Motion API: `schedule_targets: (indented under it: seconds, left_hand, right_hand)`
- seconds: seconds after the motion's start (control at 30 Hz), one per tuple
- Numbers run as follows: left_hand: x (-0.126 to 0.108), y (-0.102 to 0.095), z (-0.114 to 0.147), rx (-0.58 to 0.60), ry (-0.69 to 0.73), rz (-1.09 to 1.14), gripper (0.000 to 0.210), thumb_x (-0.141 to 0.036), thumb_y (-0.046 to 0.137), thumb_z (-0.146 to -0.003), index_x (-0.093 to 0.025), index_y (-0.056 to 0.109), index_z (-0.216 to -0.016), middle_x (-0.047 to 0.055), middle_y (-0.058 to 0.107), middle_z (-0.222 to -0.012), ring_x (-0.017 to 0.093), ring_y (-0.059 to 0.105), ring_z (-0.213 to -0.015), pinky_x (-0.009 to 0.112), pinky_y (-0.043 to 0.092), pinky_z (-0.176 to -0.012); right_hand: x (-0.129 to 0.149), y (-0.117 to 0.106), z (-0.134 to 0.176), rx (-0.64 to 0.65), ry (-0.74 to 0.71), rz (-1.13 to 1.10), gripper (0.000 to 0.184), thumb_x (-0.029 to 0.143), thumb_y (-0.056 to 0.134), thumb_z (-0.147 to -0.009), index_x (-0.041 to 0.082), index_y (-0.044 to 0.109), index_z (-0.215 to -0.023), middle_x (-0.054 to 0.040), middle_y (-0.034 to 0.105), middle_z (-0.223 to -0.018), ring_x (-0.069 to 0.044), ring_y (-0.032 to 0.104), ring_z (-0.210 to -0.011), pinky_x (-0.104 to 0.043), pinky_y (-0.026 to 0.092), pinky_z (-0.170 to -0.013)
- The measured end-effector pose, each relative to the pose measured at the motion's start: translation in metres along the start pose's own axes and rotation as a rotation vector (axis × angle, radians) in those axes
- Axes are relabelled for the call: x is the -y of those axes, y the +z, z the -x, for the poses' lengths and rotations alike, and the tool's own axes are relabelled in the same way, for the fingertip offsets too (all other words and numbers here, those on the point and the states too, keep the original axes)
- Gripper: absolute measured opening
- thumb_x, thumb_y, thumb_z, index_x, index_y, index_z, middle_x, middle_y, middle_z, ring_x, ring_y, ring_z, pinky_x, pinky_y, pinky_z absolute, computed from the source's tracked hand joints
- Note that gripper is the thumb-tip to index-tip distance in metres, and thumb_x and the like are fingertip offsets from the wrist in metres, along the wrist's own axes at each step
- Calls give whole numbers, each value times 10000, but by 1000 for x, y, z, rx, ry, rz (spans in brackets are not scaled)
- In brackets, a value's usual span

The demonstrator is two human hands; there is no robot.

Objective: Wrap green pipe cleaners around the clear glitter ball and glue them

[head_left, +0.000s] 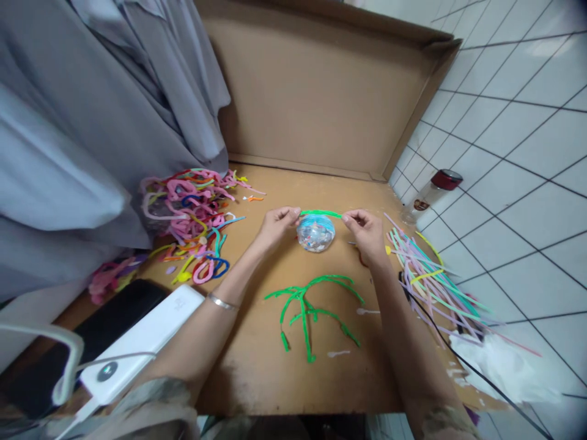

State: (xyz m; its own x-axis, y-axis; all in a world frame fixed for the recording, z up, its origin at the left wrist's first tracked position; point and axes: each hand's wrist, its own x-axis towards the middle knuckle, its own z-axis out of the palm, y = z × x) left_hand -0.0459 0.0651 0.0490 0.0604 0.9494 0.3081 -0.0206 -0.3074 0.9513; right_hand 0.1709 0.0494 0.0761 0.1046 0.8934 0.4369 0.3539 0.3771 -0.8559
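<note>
A short green pipe cleaner [321, 213] is stretched level between my two hands. My left hand [280, 221] pinches its left end, and my right hand [364, 227] pinches the right end. Just below it stands a clear round container [316, 235] with a blue upper part and small bits inside; whether the pipe cleaner touches it I cannot tell. Nearer to me on the table lies a branching shape of green pipe cleaners [302, 299], several arms spreading from a joint. Two small pale spoon-like pieces [338, 354] lie close to it.
Tangled coloured pipe cleaners [188, 208] heap up at the left, beside a grey curtain [110, 122]. A white power bank [142, 342] lies front left. Straight pipe cleaners [426, 275], a red-lidded bottle [431, 195] and a dark cable [458, 357] are at the right. Cardboard [316, 85] stands behind.
</note>
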Motion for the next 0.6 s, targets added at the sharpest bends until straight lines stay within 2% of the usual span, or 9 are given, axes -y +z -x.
schedule_targets:
  seconds: [0.13, 0.3, 0.47, 0.6]
  left_hand:
    - [2, -7, -3, -17, -129, 174, 446, -605, 703, -694, -166, 636, -663, 0, 588, -598, 111, 493, -582, 256, 400, -637]
    - [8, -6, -4, -38, -218, 255, 449, -611, 711, -680, -170, 626, -667, 1, 588, -584, 107, 488, -552, 251, 375, -593]
    - [10, -5, -2, 20, -180, 252, 474, -609, 767, -602, -165, 600, -589, -7, 558, -568, 91, 448, -548, 248, 342, -577]
    - [13, -6, -3, -27, -126, 247, 445, -576, 794, -576, -175, 604, -618, -19, 544, -571, 91, 432, -553, 251, 343, -580]
  right_hand:
    - [0, 1, 1, 22, 11, -15, 152, 332, 626, -698, 185, 664, -689, -16, 666, -690, -148, 581, -678, -294, 461, -669]
    - [-2, 3, 1, 21, 20, -16, 184, 365, 622, -688, 185, 662, -696, -20, 664, -699, -155, 590, -688, -309, 469, -694]
    - [-3, 2, 0, 22, 28, -2, 197, 380, 633, -684, 186, 662, -696, -25, 661, -700, -163, 593, -694, -315, 475, -691]
    - [-2, 2, 1, 25, 46, 11, 206, 392, 646, -677, 186, 643, -684, -20, 637, -681, -157, 565, -675, -303, 459, -657]
